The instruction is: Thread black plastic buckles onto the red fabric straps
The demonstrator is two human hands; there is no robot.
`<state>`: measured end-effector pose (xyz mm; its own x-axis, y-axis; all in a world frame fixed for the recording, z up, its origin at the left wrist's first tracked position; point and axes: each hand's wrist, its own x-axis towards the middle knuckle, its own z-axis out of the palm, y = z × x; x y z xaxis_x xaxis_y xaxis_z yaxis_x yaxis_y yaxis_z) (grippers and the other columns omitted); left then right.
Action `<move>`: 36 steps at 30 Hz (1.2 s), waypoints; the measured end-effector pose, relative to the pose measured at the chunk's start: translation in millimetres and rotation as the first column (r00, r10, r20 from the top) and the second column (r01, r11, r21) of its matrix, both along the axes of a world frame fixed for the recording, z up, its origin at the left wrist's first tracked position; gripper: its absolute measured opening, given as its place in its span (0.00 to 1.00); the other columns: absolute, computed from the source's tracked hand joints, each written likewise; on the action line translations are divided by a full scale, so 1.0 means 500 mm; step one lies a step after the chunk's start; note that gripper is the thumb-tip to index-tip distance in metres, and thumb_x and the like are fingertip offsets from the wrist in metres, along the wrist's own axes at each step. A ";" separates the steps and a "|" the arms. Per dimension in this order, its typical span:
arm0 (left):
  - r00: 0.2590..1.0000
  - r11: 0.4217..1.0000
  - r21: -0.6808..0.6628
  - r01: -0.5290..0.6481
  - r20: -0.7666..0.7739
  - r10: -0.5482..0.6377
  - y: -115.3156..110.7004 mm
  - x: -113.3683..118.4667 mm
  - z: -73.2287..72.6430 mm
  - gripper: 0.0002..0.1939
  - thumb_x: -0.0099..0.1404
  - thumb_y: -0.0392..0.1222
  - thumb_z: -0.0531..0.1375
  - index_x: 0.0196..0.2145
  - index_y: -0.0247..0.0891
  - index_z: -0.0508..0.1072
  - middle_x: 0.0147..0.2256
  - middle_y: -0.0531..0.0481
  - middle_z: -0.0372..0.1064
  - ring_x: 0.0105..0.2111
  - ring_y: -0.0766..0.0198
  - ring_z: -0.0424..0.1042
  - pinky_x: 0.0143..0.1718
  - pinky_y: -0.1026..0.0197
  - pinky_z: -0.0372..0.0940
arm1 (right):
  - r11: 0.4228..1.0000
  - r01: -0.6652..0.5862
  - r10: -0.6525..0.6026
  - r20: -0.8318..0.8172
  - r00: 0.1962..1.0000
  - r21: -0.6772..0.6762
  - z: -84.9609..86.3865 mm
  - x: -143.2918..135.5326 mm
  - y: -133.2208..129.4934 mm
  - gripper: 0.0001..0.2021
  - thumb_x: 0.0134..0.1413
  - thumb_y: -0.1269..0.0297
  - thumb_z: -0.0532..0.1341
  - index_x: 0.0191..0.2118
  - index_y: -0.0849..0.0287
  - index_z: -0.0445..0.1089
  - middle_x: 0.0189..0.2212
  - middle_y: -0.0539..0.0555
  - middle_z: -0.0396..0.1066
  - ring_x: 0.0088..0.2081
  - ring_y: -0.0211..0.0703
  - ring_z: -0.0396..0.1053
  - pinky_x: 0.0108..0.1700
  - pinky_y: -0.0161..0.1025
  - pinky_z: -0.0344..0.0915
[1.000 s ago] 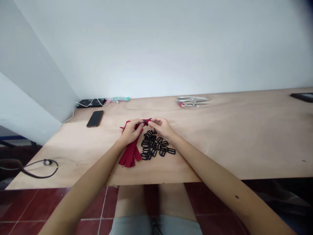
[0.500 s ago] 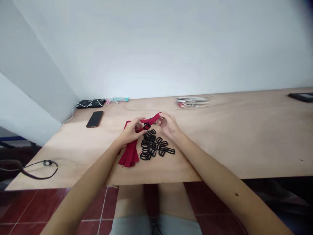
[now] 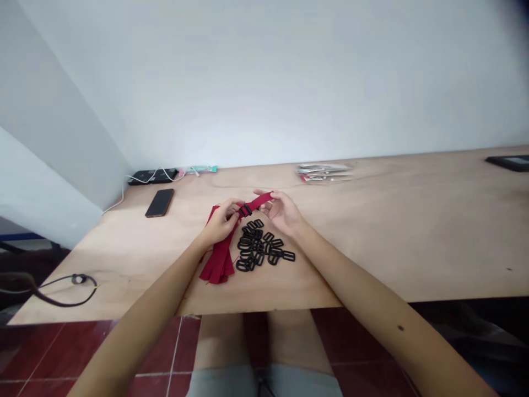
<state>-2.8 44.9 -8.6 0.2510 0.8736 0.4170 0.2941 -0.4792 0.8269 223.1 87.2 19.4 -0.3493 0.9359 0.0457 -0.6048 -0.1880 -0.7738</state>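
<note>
Above black buckles (image 3: pixel 257 242), red strap (image 3: pixel 261 199) slanting up rightward, pinched by right hand (image 3: pixel 283 212), left hand's (image 3: pixel 223 221) fingers apparently gripping slider (image 3: pixel 245 210).

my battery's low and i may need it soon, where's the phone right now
In the head view, the phone lies left of the left hand, just nearer than the black boxes.

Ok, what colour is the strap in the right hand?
Strap: plain deep red, shows best in the head view.
</note>
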 end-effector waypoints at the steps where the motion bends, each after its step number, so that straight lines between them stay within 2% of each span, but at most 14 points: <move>1: 1.000 1.000 -0.001 -0.015 0.011 0.015 0.002 -0.001 -0.001 0.16 0.75 0.40 0.57 0.58 0.38 0.72 0.41 0.44 0.79 0.41 0.57 0.81 0.47 0.54 0.75 | 1.000 -0.001 0.001 -0.005 1.000 -0.005 -0.001 0.000 0.001 0.06 0.47 0.64 0.70 0.32 0.55 0.75 0.45 0.55 0.84 0.29 0.40 0.69 0.34 0.40 0.71; 5: 0.997 0.997 -0.022 -0.074 0.007 0.075 0.002 -0.003 0.003 0.16 0.74 0.44 0.59 0.56 0.38 0.75 0.46 0.43 0.81 0.47 0.55 0.81 0.53 0.51 0.75 | 0.999 0.026 -0.026 -0.014 1.000 -0.019 -0.010 0.000 0.008 0.06 0.46 0.65 0.71 0.31 0.54 0.74 0.40 0.53 0.84 0.28 0.40 0.68 0.31 0.38 0.69; 9: 0.998 0.998 -0.012 -0.069 -0.005 0.069 -0.007 0.000 0.014 0.20 0.71 0.48 0.65 0.57 0.37 0.78 0.55 0.39 0.80 0.54 0.50 0.81 0.60 0.47 0.73 | 1.000 0.024 -0.024 -0.012 1.000 -0.015 -0.018 -0.002 0.015 0.06 0.45 0.66 0.70 0.29 0.54 0.72 0.35 0.51 0.81 0.28 0.39 0.65 0.31 0.38 0.67; 14: 0.986 0.992 0.044 -0.115 -0.114 0.120 -0.006 -0.001 0.020 0.20 0.69 0.51 0.69 0.53 0.38 0.81 0.51 0.40 0.83 0.51 0.47 0.82 0.59 0.42 0.74 | 1.000 0.005 -0.005 -0.026 1.000 -0.004 -0.020 -0.006 0.018 0.07 0.45 0.68 0.68 0.26 0.55 0.69 0.29 0.49 0.76 0.27 0.37 0.63 0.31 0.38 0.64; 18: 0.978 0.991 0.068 -0.113 -0.168 0.123 0.003 -0.012 0.019 0.19 0.69 0.49 0.69 0.54 0.39 0.82 0.53 0.41 0.82 0.54 0.45 0.81 0.62 0.41 0.73 | 0.999 0.029 -0.028 -0.043 0.999 0.020 -0.021 -0.005 0.022 0.08 0.46 0.69 0.68 0.26 0.55 0.67 0.26 0.47 0.70 0.25 0.36 0.59 0.30 0.38 0.61; 23: 0.978 0.992 0.058 -0.110 -0.171 0.118 0.009 -0.017 0.014 0.20 0.70 0.49 0.68 0.56 0.39 0.81 0.54 0.40 0.82 0.53 0.45 0.81 0.61 0.40 0.73 | 0.996 0.074 -0.072 -0.034 0.997 0.056 -0.024 -0.006 0.026 0.12 0.48 0.67 0.67 0.25 0.54 0.61 0.26 0.47 0.67 0.26 0.37 0.58 0.31 0.40 0.62; 29: 0.984 0.995 0.030 -0.093 -0.147 0.097 0.019 -0.018 0.004 0.21 0.69 0.50 0.68 0.56 0.39 0.81 0.54 0.40 0.82 0.53 0.44 0.82 0.60 0.41 0.74 | 0.983 0.175 -0.170 -0.085 0.982 0.058 -0.027 -0.005 0.033 0.14 0.46 0.68 0.69 0.24 0.54 0.60 0.25 0.48 0.66 0.25 0.37 0.57 0.29 0.39 0.60; 32: 0.982 0.994 0.028 -0.103 -0.159 0.106 0.019 -0.021 0.002 0.21 0.69 0.50 0.68 0.56 0.39 0.81 0.55 0.40 0.82 0.54 0.44 0.81 0.60 0.40 0.74 | 0.980 0.195 -0.192 -0.068 0.979 0.037 -0.030 -0.004 0.035 0.15 0.45 0.66 0.71 0.22 0.54 0.62 0.25 0.48 0.67 0.25 0.37 0.57 0.28 0.38 0.60; 36: 0.969 0.994 0.036 -0.107 -0.220 0.113 0.012 -0.023 0.004 0.20 0.70 0.47 0.67 0.56 0.38 0.80 0.55 0.39 0.81 0.54 0.45 0.80 0.61 0.42 0.72 | 0.977 0.174 -0.172 -0.028 0.985 0.120 -0.033 -0.009 0.028 0.14 0.46 0.61 0.76 0.25 0.55 0.69 0.27 0.49 0.71 0.27 0.36 0.61 0.31 0.37 0.63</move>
<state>-14.2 51.1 -6.7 0.2421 0.8915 0.3829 0.5202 -0.4524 0.7244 218.8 101.2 2.7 -0.1807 0.9691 0.1678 -0.6338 0.0157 -0.7733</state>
